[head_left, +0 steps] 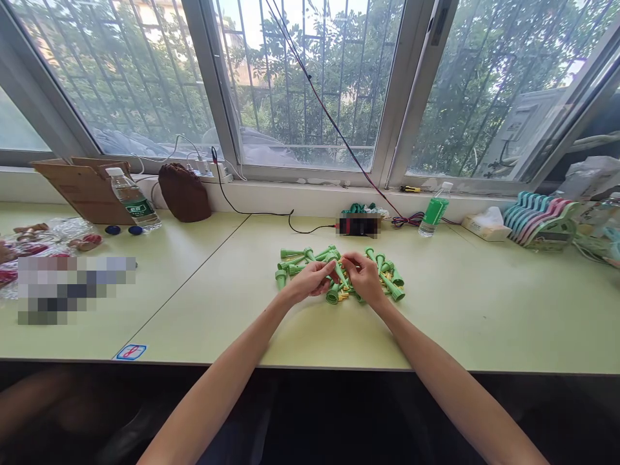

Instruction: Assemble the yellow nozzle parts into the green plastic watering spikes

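Observation:
My left hand (312,280) is closed around a green plastic watering spike (341,275), a hollow cone whose narrow end points down toward me. My right hand (362,275) meets it at the wide end, thumb and fingers pinched together. A bit of yellow shows at those fingertips, seemingly a small yellow plastic piece (341,259), partly hidden. Beneath and around both hands lies a loose pile of more green spikes (392,289), pointing various ways. Small yellow pieces (343,296) are scattered among them.
Behind the pile sit a blurred black object (357,225) with a cable and a green-labelled bottle (434,210). Farther right are a tissue box (485,226) and a rack of pastel hangers (540,219). At left stand another bottle (134,201), a cardboard box (80,190) and a brown object (184,192).

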{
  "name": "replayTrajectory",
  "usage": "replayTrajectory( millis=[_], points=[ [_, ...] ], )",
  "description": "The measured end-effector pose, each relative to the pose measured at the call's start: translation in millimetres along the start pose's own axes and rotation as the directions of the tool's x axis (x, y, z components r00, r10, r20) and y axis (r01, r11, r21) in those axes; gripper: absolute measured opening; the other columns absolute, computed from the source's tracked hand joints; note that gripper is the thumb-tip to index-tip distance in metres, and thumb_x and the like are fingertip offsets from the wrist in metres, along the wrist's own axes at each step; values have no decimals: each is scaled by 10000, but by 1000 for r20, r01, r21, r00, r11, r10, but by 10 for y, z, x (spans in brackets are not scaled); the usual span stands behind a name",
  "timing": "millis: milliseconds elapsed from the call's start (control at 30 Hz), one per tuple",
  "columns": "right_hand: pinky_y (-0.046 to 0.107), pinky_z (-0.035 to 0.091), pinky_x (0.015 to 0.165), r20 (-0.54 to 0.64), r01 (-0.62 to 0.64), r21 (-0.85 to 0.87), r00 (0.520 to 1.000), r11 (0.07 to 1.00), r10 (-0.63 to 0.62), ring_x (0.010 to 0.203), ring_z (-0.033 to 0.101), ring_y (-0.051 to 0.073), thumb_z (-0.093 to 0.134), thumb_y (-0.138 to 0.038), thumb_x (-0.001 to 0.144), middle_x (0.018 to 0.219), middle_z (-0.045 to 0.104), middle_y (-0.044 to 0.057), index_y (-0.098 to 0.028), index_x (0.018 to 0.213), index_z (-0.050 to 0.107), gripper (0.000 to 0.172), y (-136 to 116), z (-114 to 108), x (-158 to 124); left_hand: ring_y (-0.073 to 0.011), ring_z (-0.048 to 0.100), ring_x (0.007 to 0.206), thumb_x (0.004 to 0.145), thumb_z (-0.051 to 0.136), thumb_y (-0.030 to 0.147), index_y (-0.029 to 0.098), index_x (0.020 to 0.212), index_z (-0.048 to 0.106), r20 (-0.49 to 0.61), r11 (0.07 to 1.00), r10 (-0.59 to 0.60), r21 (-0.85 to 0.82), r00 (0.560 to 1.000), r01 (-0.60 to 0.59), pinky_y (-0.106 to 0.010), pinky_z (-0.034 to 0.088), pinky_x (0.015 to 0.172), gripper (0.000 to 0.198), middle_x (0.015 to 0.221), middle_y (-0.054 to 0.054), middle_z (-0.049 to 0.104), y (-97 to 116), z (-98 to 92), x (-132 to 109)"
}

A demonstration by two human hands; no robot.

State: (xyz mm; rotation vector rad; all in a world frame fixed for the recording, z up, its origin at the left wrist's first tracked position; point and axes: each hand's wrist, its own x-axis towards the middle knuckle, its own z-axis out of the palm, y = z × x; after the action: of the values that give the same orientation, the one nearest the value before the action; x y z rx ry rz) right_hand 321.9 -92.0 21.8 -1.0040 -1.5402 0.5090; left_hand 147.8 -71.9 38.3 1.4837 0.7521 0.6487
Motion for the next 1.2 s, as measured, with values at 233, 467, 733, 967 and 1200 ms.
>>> replayTrajectory(
  millis=[233,467,733,967,1200],
  points=[
    [250,421,550,1,2,17,1000,1000,-2,601,499,138,555,-415,880,726,617,22,-179,876,660,258,56,11,2,-55,320,304,852,563,596,166,760,572,-81,983,128,144,988,-115,-206,207,329,440,412,38,448,34,43,-27],
    [243,409,520,16,-30,51,999,998,29,583,508,132,560,-427,875,712,615,19,-176,863,654,268,46,19,3,-63,347,315,873,564,510,167,839,557,-119,954,217,238,969,-184,-197,235,336,344,423,68,407,55,80,-34],
    [244,395,457,52,-101,119,994,988,95,507,478,121,576,-479,855,659,590,9,-183,840,633,301,32,23,8,-77,439,424,867,568,406,164,806,580,-198,852,371,460,907,-248,-207,315,409,250,561,30,504,-13,53,33],
    [250,391,447,48,-104,122,994,987,99,482,449,115,560,-522,857,650,555,-3,-193,844,607,333,21,39,2,-68,381,351,858,579,468,166,781,550,-178,922,296,310,938,-232,-204,265,359,313,459,59,424,27,83,-1],
    [258,393,448,68,-102,142,993,985,93,485,455,123,548,-504,876,643,531,-7,-204,861,592,304,8,43,-19,-51,336,303,838,606,523,159,727,548,-155,966,195,199,968,-163,-196,233,328,385,410,60,414,68,86,-43]
  ],
)
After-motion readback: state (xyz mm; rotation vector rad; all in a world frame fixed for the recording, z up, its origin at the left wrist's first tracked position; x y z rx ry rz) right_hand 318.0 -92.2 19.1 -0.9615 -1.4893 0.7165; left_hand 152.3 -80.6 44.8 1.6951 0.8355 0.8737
